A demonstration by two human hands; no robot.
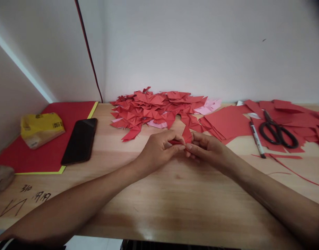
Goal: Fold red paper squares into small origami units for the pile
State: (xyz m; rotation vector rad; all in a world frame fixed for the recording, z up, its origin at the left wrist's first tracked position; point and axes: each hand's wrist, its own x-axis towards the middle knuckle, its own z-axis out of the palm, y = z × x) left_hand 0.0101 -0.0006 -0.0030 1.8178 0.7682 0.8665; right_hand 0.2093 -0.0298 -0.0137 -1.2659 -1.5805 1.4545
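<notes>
Between my two hands is a small folded piece of red paper, held over the middle of the table. My left hand pinches its left side between thumb and fingers. The thumb and fingers of my right hand close on its right side, and both thumb tips nearly meet at its lower edge. My fingers hide much of the paper. Just beyond them lies a heap of folded red paper pieces, with some pink ones among them.
Right of the heap lie flat red paper sheets, a marker, black-handled scissors and red scraps. At left, a phone and a yellow packet rest on large red sheets. Handwriting marks the wooden table.
</notes>
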